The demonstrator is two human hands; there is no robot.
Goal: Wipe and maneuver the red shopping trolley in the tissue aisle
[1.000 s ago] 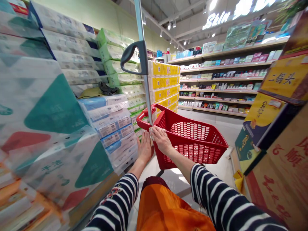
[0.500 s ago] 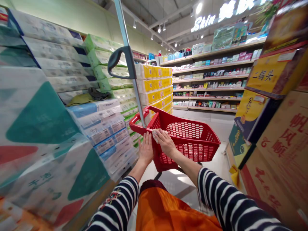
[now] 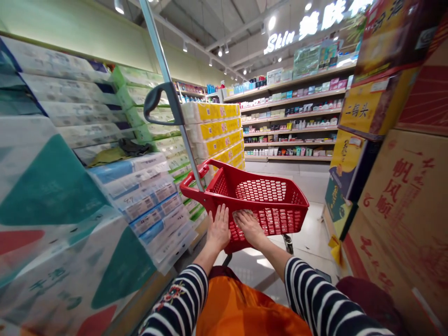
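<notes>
Head view: cart (image 3: 261, 204) mid-scene, between packs (image 3: 154, 200) at left and boxes (image 3: 399, 186) at right. Long axis runs left-right; handle (image 3: 188, 181) left, nose (image 3: 304, 204) right. Left hand (image 3: 219, 229) flat on near side, fingers extended; right hand (image 3: 249, 227) flat over cloth (image 3: 236, 215) against same side.

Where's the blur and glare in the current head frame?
Head view: lit sign blown out; bright patches on floor; upper-right carton and left pack smeared; left hand, right hand and red cart fairly sharp; edges look stretched.

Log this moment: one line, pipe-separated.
left hand: flat against red cart side | right hand: holding pale cloth against same side | metal pole: rises at cart's handle
</notes>
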